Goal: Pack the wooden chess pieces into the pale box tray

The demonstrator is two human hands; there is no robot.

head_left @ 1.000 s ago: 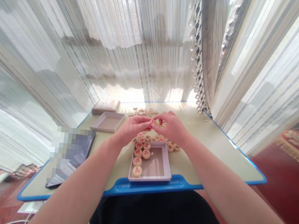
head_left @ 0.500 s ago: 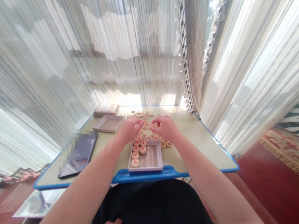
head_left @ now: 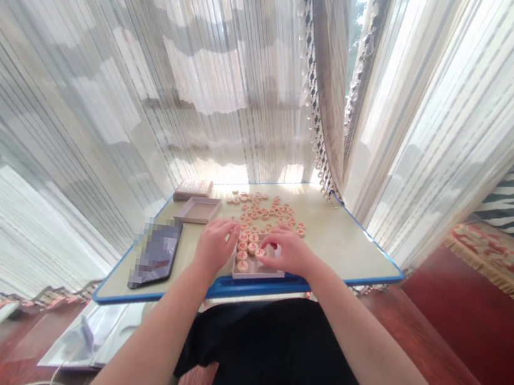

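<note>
a: where are the hands?

b: both low in the middle of the frame. the left hand [head_left: 216,245] lies knuckles up against the left wall of a shallow pale tray [head_left: 259,275], with its fingers loosely curled. i cannot tell whether they grip the wall or only lean on it.

a: and the other one?

b: the right hand [head_left: 287,253] reaches over the tray from the right, fingers bent down. its fingertips [head_left: 265,248] are at a round wooden disc [head_left: 259,253] inside the tray (the hand hides the contact, so i cannot tell whether it is pinched or merely touched).

a: what else is in the tray?

b: a column of discs [head_left: 242,255] with red marks, lying flat along its left side, just beside that disc.

a: where does the tray sit?

b: on a cream table [head_left: 349,249] with a blue edge, right at the near rim. above the hands in the frame, loose discs [head_left: 264,208] are scattered flat on the tabletop, some marked red, some dark.

a: anything to the left?

b: a second empty tray [head_left: 198,210] sits left of centre, and a flat box [head_left: 192,188] just beyond it. a dark slab [head_left: 157,254], blurred out, lies near the table's lower left corner. sheer striped curtains [head_left: 158,78] fill the upper frame, and a patterned rug [head_left: 504,253] shows at the right edge.
</note>
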